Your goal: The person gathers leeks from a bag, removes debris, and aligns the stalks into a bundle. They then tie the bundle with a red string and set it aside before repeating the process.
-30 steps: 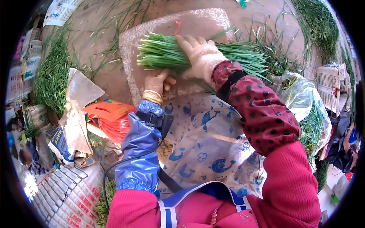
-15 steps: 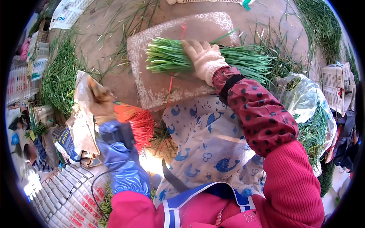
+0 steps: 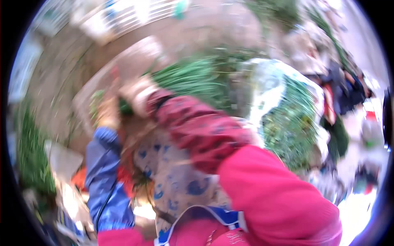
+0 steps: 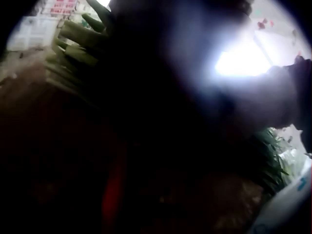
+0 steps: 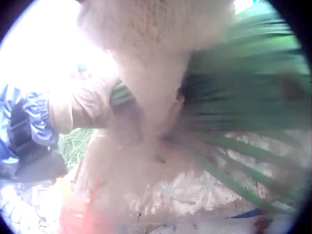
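A thick bunch of green chives (image 3: 188,78) lies across the pale patterned board (image 3: 141,49), its cut ends to the left. My gloved right hand (image 3: 137,92) grips the bunch near its middle; in the right wrist view its thumb (image 5: 158,92) hooks down over the stalks. My gloved left hand (image 3: 108,112) lies over the bunch close to the pale cut ends, its fingers blurred; I cannot tell whether they are curled round it. In the dark left wrist view the cut ends (image 4: 80,46) show. A red tie (image 3: 114,74) shows at the bunch's far side.
Red ties (image 3: 125,180) lie below my left sleeve. To the right stands a clear plastic bag (image 3: 256,94) with loose greens (image 3: 291,123). White crates (image 3: 135,16) stand at the back, and a heap of greens (image 3: 33,151) lies at the left.
My left hand left the bunch, swung left towards the red ties, and is now back at the cut ends. My right hand stays on the bunch. The head view has turned right.
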The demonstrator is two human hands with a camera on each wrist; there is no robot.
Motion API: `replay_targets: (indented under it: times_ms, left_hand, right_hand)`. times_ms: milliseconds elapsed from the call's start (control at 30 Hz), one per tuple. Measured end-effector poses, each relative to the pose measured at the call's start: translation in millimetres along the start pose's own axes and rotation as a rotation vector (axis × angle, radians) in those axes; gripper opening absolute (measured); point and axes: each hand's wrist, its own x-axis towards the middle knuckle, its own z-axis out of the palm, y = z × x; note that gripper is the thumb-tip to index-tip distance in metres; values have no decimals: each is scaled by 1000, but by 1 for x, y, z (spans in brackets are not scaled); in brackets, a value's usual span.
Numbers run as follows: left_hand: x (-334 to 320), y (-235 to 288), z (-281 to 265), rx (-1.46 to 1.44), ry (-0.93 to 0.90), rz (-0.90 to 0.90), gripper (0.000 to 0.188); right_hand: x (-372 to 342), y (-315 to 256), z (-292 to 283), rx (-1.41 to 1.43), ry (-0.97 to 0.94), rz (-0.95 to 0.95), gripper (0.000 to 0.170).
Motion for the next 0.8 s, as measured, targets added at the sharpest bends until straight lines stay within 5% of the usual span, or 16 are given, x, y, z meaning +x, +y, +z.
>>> replay_targets:
  times_ms: [33,67,133,167,200,233,300,333,400,467,567,667,800]
  left_hand:
    - [-11,28,-13,-92,-76,-54,44]
    - [-3,17,-7,124,-84,54,53]
    - [11,-6,5,574,-28,273,96]
    - [35,-49,24,603,93,368,135]
    - [27,-27,21,666,15,223,147]
    - [34,-34,24,606,-23,254,152]
    - [31,-28,23,556,-17,265,154]
    - [33,-31,23,552,-6,263,154]
    - [30,-24,22,549,-6,268,151]
    - [29,-29,14,428,-75,317,148]
    - [30,-29,-11,107,-232,447,142]
    - [84,-66,-17,92,-174,593,143]
    - [27,30,-55,451,-48,626,137]
  right_hand:
    - [9,9,14,57,55,-3,70]
    - [-4,17,6,7,11,-50,81]
    - [-45,43,-12,105,83,26,92]
    - [-73,57,-24,84,180,72,93]
    - [-106,79,-35,50,271,107,94]
    - [-134,109,-54,117,167,174,92]
    - [-248,179,-58,152,592,332,74]
    - [-326,199,-92,232,350,827,61]
    - [-499,235,-114,105,530,1336,51]
    - [-682,217,-104,-96,702,1707,48]
    - [-897,108,-44,-263,812,2269,44]
    - [-995,-5,33,-286,868,2678,40]
    - [-1028,-29,128,-273,939,2771,35]
